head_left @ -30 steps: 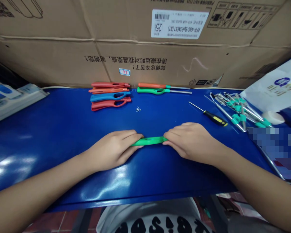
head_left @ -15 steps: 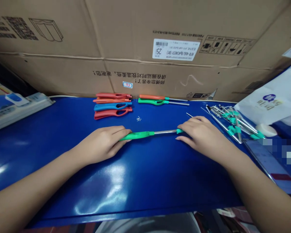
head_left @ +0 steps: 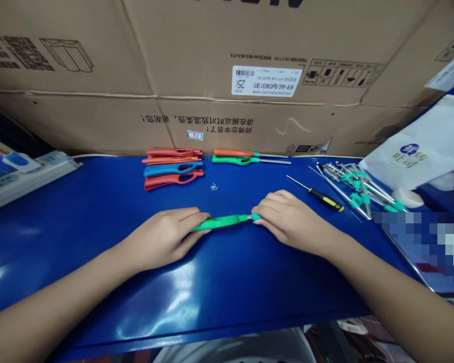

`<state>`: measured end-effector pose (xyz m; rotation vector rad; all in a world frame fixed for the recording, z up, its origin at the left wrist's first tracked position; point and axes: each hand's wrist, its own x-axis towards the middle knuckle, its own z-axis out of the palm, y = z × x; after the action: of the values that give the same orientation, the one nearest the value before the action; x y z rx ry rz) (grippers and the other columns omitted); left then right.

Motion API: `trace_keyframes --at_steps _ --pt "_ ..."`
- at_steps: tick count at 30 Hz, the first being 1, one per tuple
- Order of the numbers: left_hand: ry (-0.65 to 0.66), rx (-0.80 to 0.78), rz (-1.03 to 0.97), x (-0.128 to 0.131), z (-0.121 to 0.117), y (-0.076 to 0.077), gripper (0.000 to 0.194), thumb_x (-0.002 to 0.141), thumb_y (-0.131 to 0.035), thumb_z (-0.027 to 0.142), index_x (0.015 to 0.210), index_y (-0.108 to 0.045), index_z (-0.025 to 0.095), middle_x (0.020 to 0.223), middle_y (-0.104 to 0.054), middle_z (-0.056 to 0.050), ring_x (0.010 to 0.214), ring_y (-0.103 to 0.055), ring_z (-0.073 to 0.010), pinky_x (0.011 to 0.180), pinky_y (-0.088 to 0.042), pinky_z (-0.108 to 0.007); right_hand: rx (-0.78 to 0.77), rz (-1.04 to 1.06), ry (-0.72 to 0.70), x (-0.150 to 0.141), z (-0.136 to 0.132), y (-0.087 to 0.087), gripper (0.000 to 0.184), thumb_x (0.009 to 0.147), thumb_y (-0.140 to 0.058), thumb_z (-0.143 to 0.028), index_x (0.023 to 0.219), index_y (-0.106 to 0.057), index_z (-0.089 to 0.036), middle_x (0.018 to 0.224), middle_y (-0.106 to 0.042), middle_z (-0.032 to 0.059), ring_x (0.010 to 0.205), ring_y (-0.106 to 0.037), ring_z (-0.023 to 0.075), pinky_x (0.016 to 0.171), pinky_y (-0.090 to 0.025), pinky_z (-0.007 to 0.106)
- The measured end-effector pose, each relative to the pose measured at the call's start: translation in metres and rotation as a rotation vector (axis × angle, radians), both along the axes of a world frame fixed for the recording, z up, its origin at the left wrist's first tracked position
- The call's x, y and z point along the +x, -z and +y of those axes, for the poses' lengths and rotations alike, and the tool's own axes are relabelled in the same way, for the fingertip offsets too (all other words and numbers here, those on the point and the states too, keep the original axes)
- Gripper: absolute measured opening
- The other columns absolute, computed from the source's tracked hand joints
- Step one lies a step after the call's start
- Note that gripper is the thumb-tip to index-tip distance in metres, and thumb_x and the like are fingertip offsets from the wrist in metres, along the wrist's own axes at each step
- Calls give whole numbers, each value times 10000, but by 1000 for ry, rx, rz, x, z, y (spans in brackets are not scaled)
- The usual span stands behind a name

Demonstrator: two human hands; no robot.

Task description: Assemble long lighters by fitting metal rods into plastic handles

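Observation:
My left hand (head_left: 172, 232) is closed round the handle end of a green long-neck lighter (head_left: 225, 222), held level just over the blue table. Where the lighter's metal tube (head_left: 249, 217) leaves the handle, only a short stretch of it shows. My right hand (head_left: 287, 219) pinches a teal collar (head_left: 256, 217) on that tube, close to the green handle but still apart from it. The right fingers hide the rest of the tube. A black-and-yellow screwdriver (head_left: 325, 199) lies beyond the right hand, its thin shaft pointing away to the left.
Red, orange and blue lighter handles (head_left: 174, 170) lie at the back, beside two lighters with tubes (head_left: 236, 160). Small white pins (head_left: 213, 187) lie nearer. Metal tubes with teal collars (head_left: 357, 184) are piled right, by a white bag (head_left: 416, 146) and phone (head_left: 404, 252). A cardboard box (head_left: 196, 50) stands behind.
My right hand has moved left with the teal collar, towards the green handle, so less tube shows. The screwdriver, mostly hidden behind that hand before, is now in plain sight.

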<state>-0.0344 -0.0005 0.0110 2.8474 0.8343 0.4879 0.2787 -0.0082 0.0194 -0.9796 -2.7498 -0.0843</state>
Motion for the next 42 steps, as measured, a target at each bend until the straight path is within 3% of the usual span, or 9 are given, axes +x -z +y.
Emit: trace_keyframes --at_steps 4,8,10,18,24,30,36,42 --pt "-7 -212 -78 13 -12 -3 219 1052 -491 281 1137 -654 161 903 -667 -32 789 -643 -154 725 -497 -259 60 30 -77 -13 -6 6 301 1073 -428 -262 1043 -690 -118 915 -712 100 830 -572 228 773 -371 356" --pt "-153 -523 -162 20 -19 -8 301 1018 -551 371 812 -637 169 668 -532 36 582 -487 -101 539 -394 -216 141 97 -119 -12 -7 6 273 1059 -447 -219 1012 -689 -103 878 -712 102 801 -560 223 761 -369 355" --pt "-174 -576 -180 21 -21 -10 333 1006 -566 383 757 -617 169 623 -477 48 546 -428 -93 498 -353 -214 140 114 -133 -11 -7 6 268 1054 -451 -208 1008 -691 -98 869 -708 104 806 -560 222 764 -373 354" --pt "-44 -261 -198 23 -29 -9 137 1011 -551 219 991 -664 145 790 -622 -2 664 -574 -111 624 -446 -217 48 160 -140 -14 -10 7 272 1029 -449 -184 981 -698 -86 823 -681 106 756 -535 217 726 -382 357" --pt "-30 -155 -136 21 -28 3 197 1031 -511 214 1132 -655 124 872 -655 -43 716 -620 -150 649 -486 -255 -73 126 -87 -12 -11 9 251 1032 -454 -215 998 -680 -111 873 -679 114 804 -547 232 772 -413 382" --pt "-79 -205 -96 18 -15 7 324 1037 -541 325 1325 -602 189 1085 -653 -66 972 -659 -190 863 -543 -301 -372 285 48 -5 4 18 69 1014 -543 -224 988 -597 -191 953 -654 61 896 -594 203 838 -459 337" --pt "-132 -207 -122 11 -6 6 395 1001 -600 423 1319 -615 190 1143 -648 -72 1001 -661 -193 923 -561 -322 -366 320 162 11 16 14 86 939 -609 -172 930 -534 -214 968 -601 54 861 -582 197 751 -460 313" --pt "-133 -234 -142 9 -3 8 355 995 -611 394 1274 -663 181 1121 -637 -76 1000 -660 -192 899 -562 -327 -356 197 168 15 15 7 31 959 -596 -228 975 -580 -207 992 -631 72 920 -592 226 808 -475 360"
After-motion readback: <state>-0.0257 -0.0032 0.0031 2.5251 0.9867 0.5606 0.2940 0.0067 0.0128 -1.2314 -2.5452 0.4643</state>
